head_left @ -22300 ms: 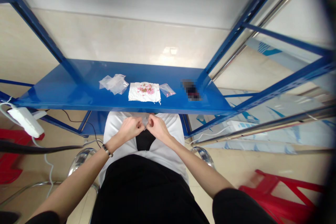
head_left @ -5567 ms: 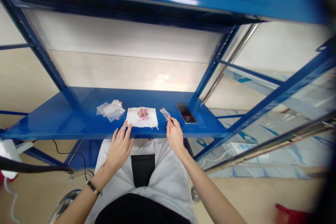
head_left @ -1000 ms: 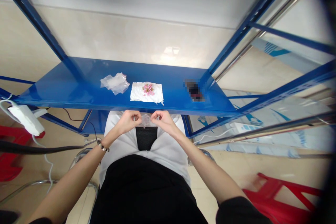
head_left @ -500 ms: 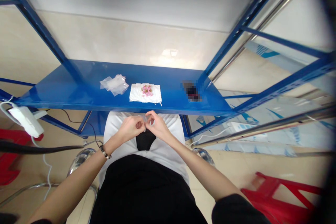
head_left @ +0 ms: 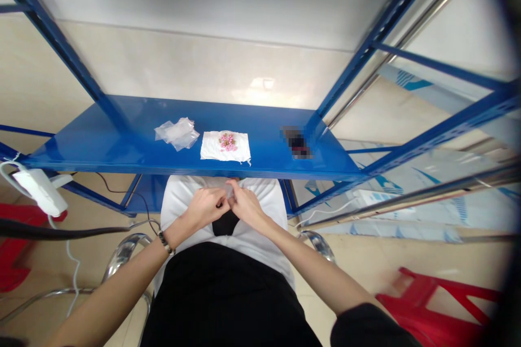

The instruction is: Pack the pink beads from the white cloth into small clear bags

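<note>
Above my lap, just in front of the shelf edge, my left hand and my right hand meet with fingers curled in. Between their fingertips is a small clear plastic bag, mostly hidden by the fingers. Both hands pinch it. Beyond them on the blue shelf lies a white cloth pouch with a drawstring at its right corner. Small pink and greenish pieces are heaped on the pouch; their exact kind is too small to make out. A loose pile of clear plastic bags lies left of it.
A blurred-out dark object sits at the shelf's right. Blue uprights frame both sides. A white power strip hangs at the left with cables. Red stools stand on the floor at either side.
My hands have drawn closer together and sit slightly lower. The right fingers have folded further over the small bag. The things on the shelf have stayed put.
</note>
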`<control>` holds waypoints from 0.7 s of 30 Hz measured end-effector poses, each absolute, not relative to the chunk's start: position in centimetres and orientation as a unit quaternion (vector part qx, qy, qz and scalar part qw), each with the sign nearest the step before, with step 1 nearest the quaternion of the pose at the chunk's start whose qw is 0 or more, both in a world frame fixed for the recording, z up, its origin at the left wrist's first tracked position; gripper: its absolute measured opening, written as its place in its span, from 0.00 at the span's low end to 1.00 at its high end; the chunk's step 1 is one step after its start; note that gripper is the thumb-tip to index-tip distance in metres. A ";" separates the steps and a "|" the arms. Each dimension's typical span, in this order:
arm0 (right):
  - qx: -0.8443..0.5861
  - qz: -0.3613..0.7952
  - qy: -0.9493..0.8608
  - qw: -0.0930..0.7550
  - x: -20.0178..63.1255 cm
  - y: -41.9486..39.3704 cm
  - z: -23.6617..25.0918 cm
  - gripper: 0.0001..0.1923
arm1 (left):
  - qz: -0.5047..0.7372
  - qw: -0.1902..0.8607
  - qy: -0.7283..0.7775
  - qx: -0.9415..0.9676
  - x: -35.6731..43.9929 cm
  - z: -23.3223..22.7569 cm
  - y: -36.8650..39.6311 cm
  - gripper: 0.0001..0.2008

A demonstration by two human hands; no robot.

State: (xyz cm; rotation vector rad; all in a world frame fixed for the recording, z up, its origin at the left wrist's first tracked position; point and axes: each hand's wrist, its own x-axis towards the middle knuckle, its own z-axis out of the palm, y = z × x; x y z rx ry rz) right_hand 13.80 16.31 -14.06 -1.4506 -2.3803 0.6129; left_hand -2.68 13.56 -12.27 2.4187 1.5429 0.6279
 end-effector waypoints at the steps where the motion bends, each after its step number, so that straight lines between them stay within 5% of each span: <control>1: -0.507 0.214 -0.822 0.149 13.9 16.5 -14.0 0.27 | 0.215 0.109 0.526 0.816 -2.7 -12.2 13.6 0.07; 7: -0.435 0.425 -0.756 0.240 14.5 18.0 -12.5 0.28 | 0.264 0.195 0.587 0.740 -4.6 -11.7 15.2 0.18; 13: -0.293 0.599 -0.680 0.304 15.5 18.6 -10.3 0.29 | 0.290 0.613 0.469 0.566 -6.0 -12.2 16.5 0.28; 21: -0.314 0.626 -0.641 0.314 15.8 19.5 -10.4 0.26 | 0.383 0.666 0.414 0.488 -5.0 -11.8 16.4 0.19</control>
